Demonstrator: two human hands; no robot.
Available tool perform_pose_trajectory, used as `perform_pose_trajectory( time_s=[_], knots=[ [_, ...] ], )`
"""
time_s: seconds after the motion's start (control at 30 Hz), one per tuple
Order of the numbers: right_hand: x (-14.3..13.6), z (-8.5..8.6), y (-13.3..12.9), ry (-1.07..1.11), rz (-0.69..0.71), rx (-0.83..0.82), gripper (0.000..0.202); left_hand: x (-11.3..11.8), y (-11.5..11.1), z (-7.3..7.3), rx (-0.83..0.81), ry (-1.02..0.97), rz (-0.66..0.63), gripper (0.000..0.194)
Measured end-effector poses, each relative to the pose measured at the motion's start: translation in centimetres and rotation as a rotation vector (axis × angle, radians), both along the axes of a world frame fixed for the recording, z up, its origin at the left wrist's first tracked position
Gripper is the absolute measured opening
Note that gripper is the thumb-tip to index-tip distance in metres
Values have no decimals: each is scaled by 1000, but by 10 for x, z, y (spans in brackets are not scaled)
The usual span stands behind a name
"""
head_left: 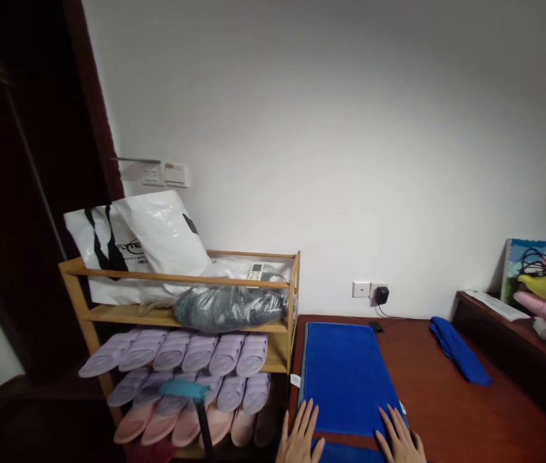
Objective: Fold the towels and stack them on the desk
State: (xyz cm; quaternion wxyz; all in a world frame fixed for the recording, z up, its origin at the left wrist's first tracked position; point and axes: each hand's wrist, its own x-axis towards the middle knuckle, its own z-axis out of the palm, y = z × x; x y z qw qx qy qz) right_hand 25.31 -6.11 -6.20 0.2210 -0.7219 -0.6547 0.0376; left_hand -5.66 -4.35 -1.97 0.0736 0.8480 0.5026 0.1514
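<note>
A blue cloth (350, 373) lies flat on the reddish-brown desk (439, 373), with a grey edge showing along its left side and a small white tag there. My left hand (298, 437) rests at its lower left corner, palm down, fingers spread. At the lower right corner lies my right hand (399, 438), also flat with its fingers apart. Between the hands, nearer to me, another strip of blue fabric (350, 453) shows; whether it joins the cloth I cannot tell. A folded blue cloth (460, 352) sits apart, farther right on the desk.
Left of the desk stands a wooden rack (183, 315) with several purple slippers (190, 350), pink slippers (183, 426), a white bag (157, 241) and a remote (255, 272). A black plug (381, 295) is in the wall. A raised dark shelf (494, 318) borders the right.
</note>
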Motion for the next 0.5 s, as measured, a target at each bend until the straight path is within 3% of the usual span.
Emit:
perform_pose_trajectory(
  time_s=[0.07, 0.17, 0.37, 0.5],
  knots=[
    [1, 16, -16, 43, 34, -4, 56, 2, -10, 4, 3, -26, 37, 57],
    [13, 28, -37, 72, -30, 71, 54, -4, -21, 3, 1, -161, 167, 54],
    [70, 14, -75, 79, 9, -10, 48, -37, -24, -7, -156, -664, 369, 51],
    [101, 15, -83, 105, -56, -61, 41, -46, -14, -2, -344, -754, 484, 42]
  ],
)
